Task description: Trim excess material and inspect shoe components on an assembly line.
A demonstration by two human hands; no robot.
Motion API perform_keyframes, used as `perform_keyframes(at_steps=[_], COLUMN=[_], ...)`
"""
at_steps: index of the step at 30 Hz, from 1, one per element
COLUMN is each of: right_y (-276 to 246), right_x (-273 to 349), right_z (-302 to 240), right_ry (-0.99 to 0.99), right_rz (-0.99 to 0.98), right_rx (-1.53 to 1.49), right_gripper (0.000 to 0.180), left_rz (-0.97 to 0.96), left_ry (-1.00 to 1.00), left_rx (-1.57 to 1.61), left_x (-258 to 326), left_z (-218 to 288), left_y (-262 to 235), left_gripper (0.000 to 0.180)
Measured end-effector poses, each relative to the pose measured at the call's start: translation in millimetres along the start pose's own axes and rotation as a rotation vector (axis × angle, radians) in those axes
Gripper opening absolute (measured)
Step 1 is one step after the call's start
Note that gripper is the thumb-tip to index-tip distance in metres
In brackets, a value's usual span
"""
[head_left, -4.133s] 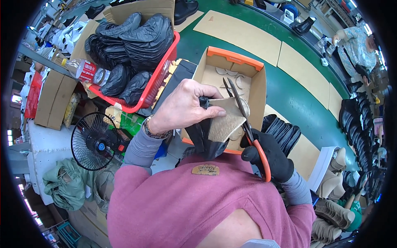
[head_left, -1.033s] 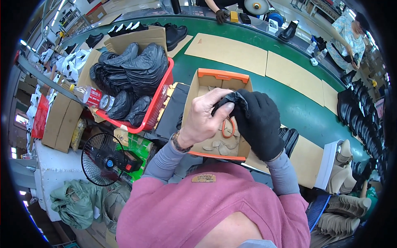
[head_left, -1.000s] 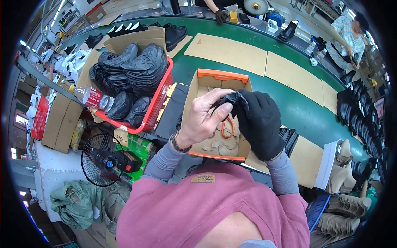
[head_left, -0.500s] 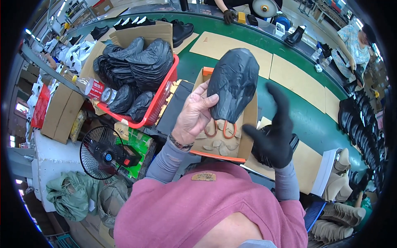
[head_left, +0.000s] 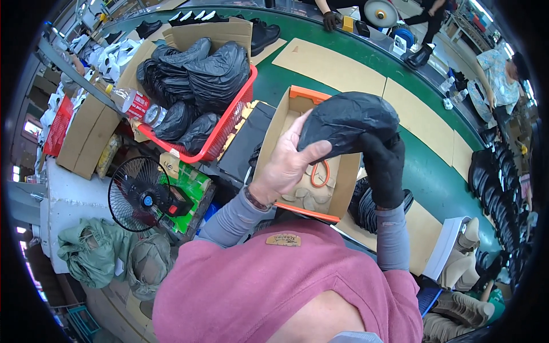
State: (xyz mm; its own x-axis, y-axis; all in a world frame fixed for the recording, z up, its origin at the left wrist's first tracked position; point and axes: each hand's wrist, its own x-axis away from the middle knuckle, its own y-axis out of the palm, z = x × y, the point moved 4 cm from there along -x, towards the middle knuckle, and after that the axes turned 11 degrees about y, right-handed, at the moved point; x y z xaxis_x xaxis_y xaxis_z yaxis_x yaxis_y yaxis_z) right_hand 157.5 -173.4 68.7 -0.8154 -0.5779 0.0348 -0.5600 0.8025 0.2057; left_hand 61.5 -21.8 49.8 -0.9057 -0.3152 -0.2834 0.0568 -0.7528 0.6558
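A black, crinkled shoe-shaped piece (head_left: pixel 349 123), apparently covered in thin plastic, is held above an open cardboard box. My bare left hand (head_left: pixel 283 168) grips its left end, thumb in front. At the right end my right hand (head_left: pixel 384 171), in a black glove, is closed around the edge; some of its fingers are hidden. The cardboard box (head_left: pixel 350 191) has an orange rim. Inside it lie orange-handled scissors (head_left: pixel 326 171), partly covered by the piece, and several greyish scraps (head_left: pixel 303 197). Close to my right wrist sits a stack of black ribbed pieces (head_left: pixel 361 208).
On the left, a red basket (head_left: pixel 250 97) holds more black crinkled pieces and a plastic bottle (head_left: pixel 136 104). A black fan (head_left: pixel 140 194) stands nearer me. Flat cardboard sheets (head_left: pixel 329 63) lie on the green table (head_left: pixel 429 154). Other people work at the far side.
The piece has turned from upright to sideways and come down slightly to the right. My right hand, spread and apart from it before, now holds its right end.
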Motion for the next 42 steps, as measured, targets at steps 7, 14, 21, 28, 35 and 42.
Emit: perform_keyframes(at_steps=[7,14,21,28,35,42], right_y=[11,13,59,99,70,63], right_x=[-10,-24,-17,-6,-9,-9], right_z=[-1,10,10,-10,0,7], right_ry=[0.047,0.239,-0.065,-0.046,0.028,0.051], right_rz=[-0.142,-0.096,-0.102,-0.227,-0.187,-0.187], right_rx=[0.032,-0.11,0.122,0.162,0.115,0.139], right_gripper=[0.042,0.044,0.048,0.058,0.051,0.046], left_rz=[0.159,0.161,-0.313,-0.122,0.151,0.035], left_ry=[0.082,0.163,0.704,0.742,-0.021,-0.29], left_rx=[-0.328,-0.888,-2.152,-2.128,-2.461,-2.423], left_x=[11,14,30,26,14,24], left_z=[11,57,34,69,147,133], left_y=[-13,-47,21,-1,-161,-261], left_gripper=[0.091,0.082,0.091,0.093,0.096,0.087])
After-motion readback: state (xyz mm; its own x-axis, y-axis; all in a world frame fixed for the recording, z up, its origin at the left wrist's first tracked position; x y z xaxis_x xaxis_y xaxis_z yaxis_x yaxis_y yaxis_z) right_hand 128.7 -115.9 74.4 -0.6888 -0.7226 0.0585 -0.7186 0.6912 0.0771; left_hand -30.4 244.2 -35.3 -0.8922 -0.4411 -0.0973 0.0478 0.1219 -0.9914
